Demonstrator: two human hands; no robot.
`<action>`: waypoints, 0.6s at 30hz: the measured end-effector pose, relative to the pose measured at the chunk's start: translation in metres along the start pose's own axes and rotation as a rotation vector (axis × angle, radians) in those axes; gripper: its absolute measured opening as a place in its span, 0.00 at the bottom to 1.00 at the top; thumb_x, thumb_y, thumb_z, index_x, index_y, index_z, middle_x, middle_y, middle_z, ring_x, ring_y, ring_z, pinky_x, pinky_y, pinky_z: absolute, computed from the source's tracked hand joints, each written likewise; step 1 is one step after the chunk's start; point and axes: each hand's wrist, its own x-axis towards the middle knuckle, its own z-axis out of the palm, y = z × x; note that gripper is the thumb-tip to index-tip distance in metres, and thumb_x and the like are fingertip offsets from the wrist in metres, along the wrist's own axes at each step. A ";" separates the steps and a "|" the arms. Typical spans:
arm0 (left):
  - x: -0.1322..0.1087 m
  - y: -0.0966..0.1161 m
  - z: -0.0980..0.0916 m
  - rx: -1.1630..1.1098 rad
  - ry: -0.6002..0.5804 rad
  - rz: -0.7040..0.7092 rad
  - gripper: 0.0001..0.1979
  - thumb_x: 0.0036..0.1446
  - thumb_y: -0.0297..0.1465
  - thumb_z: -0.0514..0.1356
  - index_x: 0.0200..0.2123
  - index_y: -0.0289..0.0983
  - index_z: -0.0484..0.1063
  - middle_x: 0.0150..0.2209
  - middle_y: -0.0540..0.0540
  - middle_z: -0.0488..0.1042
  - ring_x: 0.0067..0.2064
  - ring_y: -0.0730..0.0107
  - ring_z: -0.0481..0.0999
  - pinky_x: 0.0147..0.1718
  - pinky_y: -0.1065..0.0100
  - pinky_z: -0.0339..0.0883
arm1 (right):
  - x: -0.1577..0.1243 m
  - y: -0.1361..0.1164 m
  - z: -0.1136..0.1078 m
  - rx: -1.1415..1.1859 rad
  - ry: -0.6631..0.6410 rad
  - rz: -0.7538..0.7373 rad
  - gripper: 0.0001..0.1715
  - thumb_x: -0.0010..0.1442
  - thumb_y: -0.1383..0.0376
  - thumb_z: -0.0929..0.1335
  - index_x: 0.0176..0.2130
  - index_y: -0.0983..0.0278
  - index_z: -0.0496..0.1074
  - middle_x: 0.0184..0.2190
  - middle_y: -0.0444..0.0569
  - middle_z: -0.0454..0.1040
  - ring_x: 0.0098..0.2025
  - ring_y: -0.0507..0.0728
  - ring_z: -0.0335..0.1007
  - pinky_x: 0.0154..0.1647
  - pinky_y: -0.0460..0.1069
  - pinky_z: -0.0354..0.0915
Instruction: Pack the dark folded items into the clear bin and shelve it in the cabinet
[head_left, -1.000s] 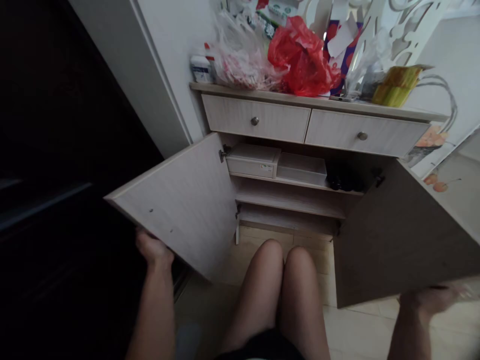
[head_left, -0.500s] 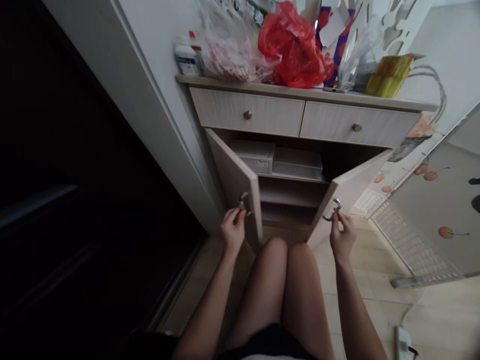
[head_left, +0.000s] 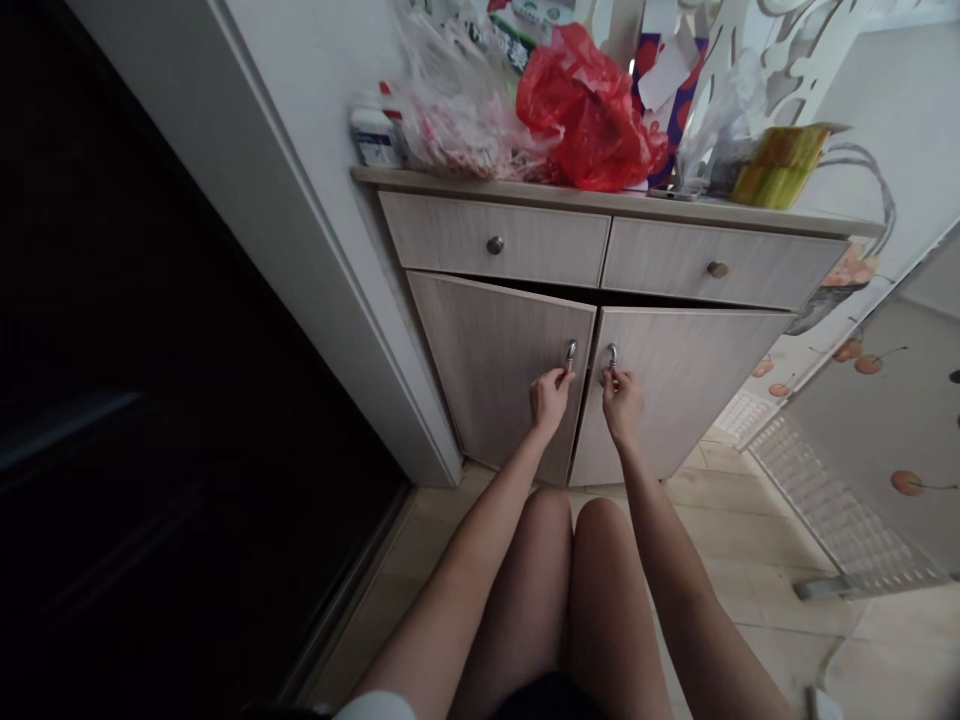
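Observation:
In front of my knees stands a pale wood-grain cabinet with two lower doors. My left hand (head_left: pixel 551 400) pinches the metal door handle (head_left: pixel 571 353) of the left cabinet door (head_left: pixel 495 350). My right hand (head_left: pixel 622 405) grips the matching handle (head_left: pixel 612 356) on the right cabinet door (head_left: pixel 690 375). Both doors are slightly ajar, with a dark gap along their top edges and a narrow one between them. The cabinet's inside is hidden. Above the doors are a left drawer (head_left: pixel 442 235) and a right drawer (head_left: pixel 772 270), both closed, each with a round knob.
On the cabinet top (head_left: pixel 840 222) are a white bottle (head_left: pixel 375 138), a clear plastic bag (head_left: pixel 465 120), a red plastic bag (head_left: pixel 589 120) and a yellow-green packet (head_left: pixel 780 170). A white door frame (head_left: pixel 315 200) borders a dark area at left. A cherry-patterned panel (head_left: pixel 862 430) stands at right.
Both cabinet doors have swung inward from wide open to nearly closed, hiding the shelves and boxes inside. My hands moved forward and toward each other, still on the handles.

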 end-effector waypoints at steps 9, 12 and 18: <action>0.035 -0.004 0.023 0.039 -0.036 0.001 0.09 0.65 0.34 0.61 0.41 0.36 0.80 0.41 0.37 0.82 0.43 0.60 0.80 0.41 0.67 0.66 | 0.035 0.001 0.029 -0.028 -0.011 -0.014 0.23 0.69 0.60 0.59 0.43 0.68 0.78 0.40 0.55 0.74 0.35 0.55 0.69 0.38 0.47 0.60; 0.042 -0.004 0.026 0.042 -0.052 -0.007 0.09 0.65 0.34 0.61 0.41 0.36 0.80 0.42 0.37 0.82 0.43 0.60 0.80 0.42 0.67 0.65 | 0.043 0.003 0.034 -0.026 -0.013 -0.011 0.23 0.69 0.60 0.59 0.46 0.69 0.78 0.40 0.56 0.75 0.34 0.55 0.69 0.38 0.48 0.60; 0.055 -0.001 0.030 0.049 -0.067 -0.027 0.09 0.65 0.34 0.61 0.41 0.36 0.80 0.43 0.37 0.82 0.44 0.61 0.81 0.42 0.67 0.66 | 0.054 0.001 0.041 -0.054 0.000 -0.009 0.24 0.68 0.60 0.58 0.45 0.69 0.79 0.37 0.54 0.74 0.34 0.55 0.68 0.37 0.48 0.60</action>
